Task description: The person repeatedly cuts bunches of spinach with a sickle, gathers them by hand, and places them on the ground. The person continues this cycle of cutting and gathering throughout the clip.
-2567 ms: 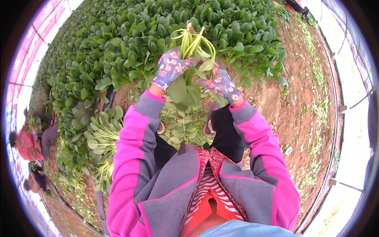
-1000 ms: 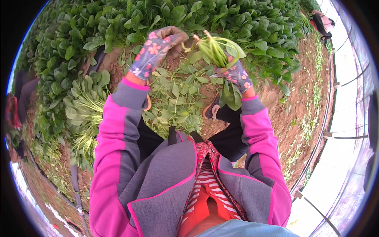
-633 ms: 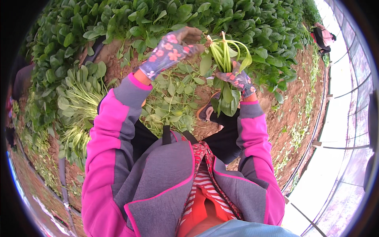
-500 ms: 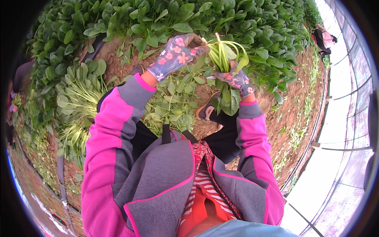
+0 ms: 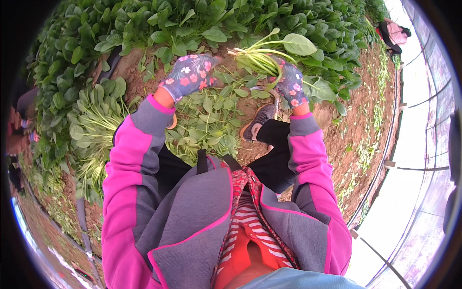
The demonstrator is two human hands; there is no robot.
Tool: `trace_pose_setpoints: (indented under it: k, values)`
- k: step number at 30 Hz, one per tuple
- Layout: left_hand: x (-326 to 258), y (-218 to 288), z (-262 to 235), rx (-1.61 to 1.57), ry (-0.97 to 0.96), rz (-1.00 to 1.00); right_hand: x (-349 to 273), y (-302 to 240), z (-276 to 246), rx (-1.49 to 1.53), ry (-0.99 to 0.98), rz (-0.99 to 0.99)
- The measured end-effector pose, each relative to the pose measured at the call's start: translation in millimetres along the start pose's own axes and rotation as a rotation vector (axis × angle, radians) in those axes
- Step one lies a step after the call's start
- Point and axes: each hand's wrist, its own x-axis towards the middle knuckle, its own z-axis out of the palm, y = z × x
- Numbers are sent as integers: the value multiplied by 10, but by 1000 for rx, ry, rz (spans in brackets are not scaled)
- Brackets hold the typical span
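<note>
My right hand (image 5: 290, 83), in a dark floral glove, is closed round a bunch of spinach (image 5: 255, 59). Pale stems and root ends point left from the grip, while broad leaves stick out to the right. Just below that hand shows a thin, curved, pale metal blade (image 5: 275, 102), like a sickle's; its handle is hidden. My left hand (image 5: 192, 73), gloved alike, hovers left of the root ends, apart from the bunch. Its fingertips are smeared, so their pose is unclear. Loose green leaves (image 5: 208, 115) litter the soil beneath both hands.
Dense standing spinach (image 5: 192, 21) borders the far side. A pile of pulled spinach (image 5: 98, 115) lies to my left. My shoe (image 5: 260, 120) rests on brown soil (image 5: 332, 144). Plastic sheeting (image 5: 414, 144) runs along the right. Another person (image 5: 395, 34) is at far right.
The bunch has tipped from upright to lying sideways, its roots now pointing left. My right hand has turned and risen slightly; my left hand has drawn back left and down from the stems.
</note>
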Motion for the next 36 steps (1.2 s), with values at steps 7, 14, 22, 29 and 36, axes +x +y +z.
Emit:
trace_pose_setpoints:
  k: [7, 14, 22, 29, 36]
  values:
    - [314, 324, -159, -19, 365, 65, 12, -136, 28, -144, -24, -28]
    - [329, 330, 30, -266, 379, 13, -8, -192, 49, -21, 148, -88]
    - [136, -419, -117, -486, 370, -239, 56, -83, -16, 233, 77, -133]
    - [39, -509, -46, -494, 227, -76, -20, -96, -55, 749, -22, 49]
    - [250, 40, -2, -803, -138, -82, 91, -204, -87, 334, -88, -98]
